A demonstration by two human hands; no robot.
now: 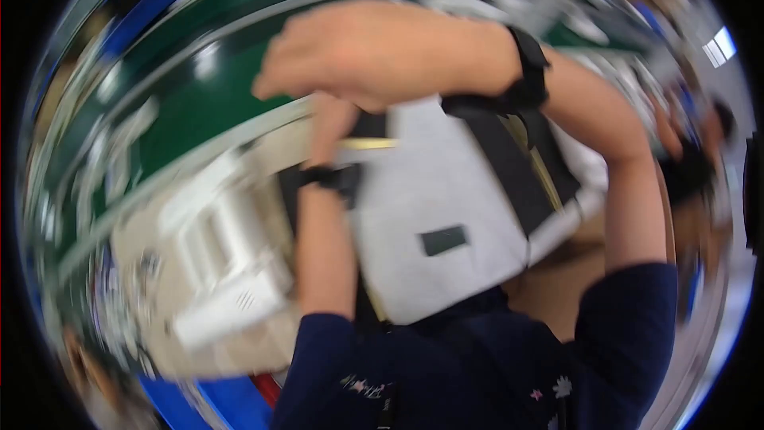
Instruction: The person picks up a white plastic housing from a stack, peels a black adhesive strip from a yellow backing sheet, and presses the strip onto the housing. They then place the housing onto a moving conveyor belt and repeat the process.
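My right hand (350, 48) is raised at the upper middle, smeared by motion, its forearm bent in from the right with a black band on the wrist. Behind and below it is my left hand (333, 121), mostly hidden, its fingers out of sight. Under my arms lies a large white fabric piece (430, 183) with a small dark green rectangle (444, 240) on it. Black panels (521, 163) with yellowish strips flank the white piece. My left wrist rests over or just above its left edge; touching I cannot tell.
To the left stands a white machine (231, 231), shaped like a sewing machine, on a beige tabletop (151, 295). A long green surface (215, 103) with pale rails runs beyond it. Another person (688, 143) is at the right. Blue items (231, 402) sit at the lower left.
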